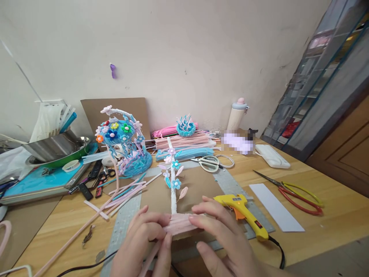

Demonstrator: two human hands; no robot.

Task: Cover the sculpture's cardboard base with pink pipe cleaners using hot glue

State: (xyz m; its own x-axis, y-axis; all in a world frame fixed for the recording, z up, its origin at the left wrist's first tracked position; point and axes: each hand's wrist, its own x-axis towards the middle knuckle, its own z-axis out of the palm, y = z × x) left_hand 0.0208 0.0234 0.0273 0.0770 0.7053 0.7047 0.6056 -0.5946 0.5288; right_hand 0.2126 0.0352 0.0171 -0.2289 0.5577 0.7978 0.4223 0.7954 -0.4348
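A base wrapped in pale pink pipe cleaner (180,223) lies between my hands at the near side of the table, with brown board showing at its lower edge. From it rises a white fuzzy stem (173,192) bearing blue and pink flowers and leaves. My left hand (145,240) is closed at the base's left end, a pink pipe cleaner (152,256) running down between its thumb and fingers. On the right end rest the fingertips of my right hand (225,231), fingers spread and thumb apart below.
A yellow glue gun (243,213) lies right of my right hand, its black cord trailing off. Beyond are red-and-yellow-handled scissors (300,196) and a white strip (275,207). Pipe cleaner bundles (184,142), a flowered ornament (123,142) and a metal bowl (54,148) stand farther back.
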